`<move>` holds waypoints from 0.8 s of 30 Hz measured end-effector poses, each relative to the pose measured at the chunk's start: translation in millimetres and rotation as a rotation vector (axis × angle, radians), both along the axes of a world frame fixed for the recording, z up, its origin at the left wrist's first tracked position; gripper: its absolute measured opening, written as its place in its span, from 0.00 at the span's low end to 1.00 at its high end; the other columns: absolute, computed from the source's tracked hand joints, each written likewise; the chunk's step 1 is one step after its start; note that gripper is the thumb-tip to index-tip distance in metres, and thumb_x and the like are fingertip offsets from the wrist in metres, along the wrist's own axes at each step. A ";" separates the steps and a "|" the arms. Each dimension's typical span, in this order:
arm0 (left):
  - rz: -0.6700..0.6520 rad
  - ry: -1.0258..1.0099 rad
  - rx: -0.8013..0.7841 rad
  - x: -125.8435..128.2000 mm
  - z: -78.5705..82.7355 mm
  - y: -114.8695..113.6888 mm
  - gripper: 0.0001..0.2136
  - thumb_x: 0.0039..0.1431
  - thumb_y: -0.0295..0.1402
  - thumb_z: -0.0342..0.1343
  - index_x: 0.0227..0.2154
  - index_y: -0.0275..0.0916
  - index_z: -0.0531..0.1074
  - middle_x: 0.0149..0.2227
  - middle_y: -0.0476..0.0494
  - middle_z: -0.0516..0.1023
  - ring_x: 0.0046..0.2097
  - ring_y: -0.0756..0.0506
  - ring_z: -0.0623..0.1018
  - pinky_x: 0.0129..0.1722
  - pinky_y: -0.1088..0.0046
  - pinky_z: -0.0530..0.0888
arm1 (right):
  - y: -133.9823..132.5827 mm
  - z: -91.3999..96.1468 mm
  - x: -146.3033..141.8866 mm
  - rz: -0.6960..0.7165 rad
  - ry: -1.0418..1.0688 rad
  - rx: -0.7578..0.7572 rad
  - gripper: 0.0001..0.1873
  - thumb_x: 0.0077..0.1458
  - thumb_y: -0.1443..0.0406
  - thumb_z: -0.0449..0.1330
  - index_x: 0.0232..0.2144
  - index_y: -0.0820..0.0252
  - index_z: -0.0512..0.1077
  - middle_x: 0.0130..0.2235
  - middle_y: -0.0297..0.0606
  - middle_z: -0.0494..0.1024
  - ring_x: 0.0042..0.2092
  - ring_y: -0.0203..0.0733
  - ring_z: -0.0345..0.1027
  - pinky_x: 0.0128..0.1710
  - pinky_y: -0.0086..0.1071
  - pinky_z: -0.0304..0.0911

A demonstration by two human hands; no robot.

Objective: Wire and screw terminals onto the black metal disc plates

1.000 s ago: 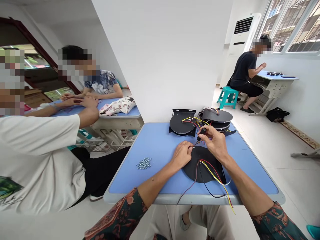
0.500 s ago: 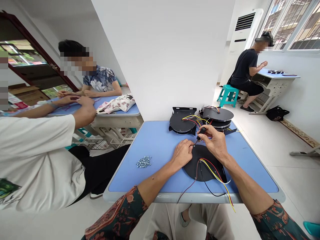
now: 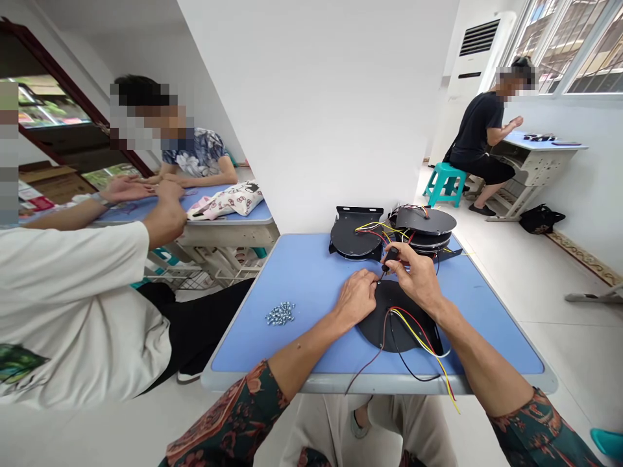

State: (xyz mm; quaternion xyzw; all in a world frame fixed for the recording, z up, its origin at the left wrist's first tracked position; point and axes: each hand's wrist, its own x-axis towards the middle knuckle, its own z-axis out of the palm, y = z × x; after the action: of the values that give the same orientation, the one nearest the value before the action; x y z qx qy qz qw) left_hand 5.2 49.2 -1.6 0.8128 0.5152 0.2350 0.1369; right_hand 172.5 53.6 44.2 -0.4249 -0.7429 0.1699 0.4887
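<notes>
A black round flat housing (image 3: 394, 331) lies on the blue table in front of me. Red, yellow, white and black wires come out of its middle and trail over the near table edge. My right hand (image 3: 417, 275) grips a small screwdriver with a black handle (image 3: 390, 257), tilted, its shaft pointing down at the housing's far rim. A small screw (image 3: 379, 282) shows at the tip. My left hand (image 3: 357, 297) is closed on the housing's left rim, fingertips close to that screw; what lies under the fingers is hidden.
A pile of small silver screws (image 3: 280, 314) lies on the table's left. Behind my hands stand another black housing (image 3: 357, 235) and a stack of housings (image 3: 426, 224) with wires. A person in a white shirt (image 3: 82, 311) sits close on my left; two others sit farther off.
The screwdriver handle has turned slightly and stands a bit more upright in my right hand. My left hand stays at the rim. The white-shirted person's hands have shifted.
</notes>
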 end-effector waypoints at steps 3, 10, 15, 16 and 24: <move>-0.015 0.004 0.009 -0.1 1.0 -0.7 0.13 0.64 0.24 0.48 0.43 0.37 0.76 0.44 0.38 0.78 0.49 0.40 0.77 0.54 0.62 0.74 | 2.4 -2.6 0.8 0.040 0.018 -0.045 0.12 0.61 0.66 0.55 0.47 0.53 0.71 0.34 0.35 0.82 0.34 0.42 0.78 0.37 0.33 0.73; 0.019 -0.079 0.046 6.3 4.5 -5.0 0.12 0.64 0.23 0.49 0.44 0.39 0.74 0.45 0.39 0.77 0.50 0.40 0.76 0.55 0.60 0.73 | 5.5 -10.0 0.2 0.018 0.014 -0.019 0.12 0.61 0.65 0.55 0.48 0.53 0.70 0.35 0.35 0.82 0.36 0.42 0.78 0.39 0.33 0.72; 0.059 -0.186 0.016 17.0 6.6 -7.9 0.11 0.62 0.22 0.50 0.44 0.38 0.72 0.46 0.38 0.77 0.50 0.40 0.75 0.54 0.59 0.72 | 5.2 -10.8 0.7 0.003 -0.032 0.012 0.13 0.61 0.66 0.55 0.48 0.53 0.71 0.34 0.35 0.83 0.34 0.42 0.78 0.39 0.34 0.71; 0.053 -0.195 0.000 17.8 6.3 -7.4 0.11 0.62 0.22 0.51 0.44 0.37 0.72 0.46 0.38 0.78 0.51 0.39 0.75 0.55 0.59 0.72 | 5.4 -10.8 0.9 0.004 -0.032 0.014 0.13 0.61 0.66 0.55 0.48 0.53 0.71 0.34 0.35 0.83 0.34 0.42 0.78 0.38 0.34 0.71; 0.077 -0.347 -0.070 26.3 -3.8 2.0 0.11 0.65 0.23 0.48 0.44 0.38 0.73 0.45 0.38 0.80 0.49 0.40 0.78 0.53 0.61 0.74 | 6.5 -12.0 1.0 0.039 -0.010 0.010 0.13 0.61 0.66 0.54 0.48 0.54 0.70 0.34 0.35 0.82 0.31 0.40 0.76 0.34 0.32 0.72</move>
State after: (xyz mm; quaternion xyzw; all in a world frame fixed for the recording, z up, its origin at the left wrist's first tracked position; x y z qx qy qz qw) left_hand 31.5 51.2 -5.5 0.7344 0.5223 0.3588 0.2432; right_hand 173.5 60.1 32.2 -0.4085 -0.7543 0.1737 0.4838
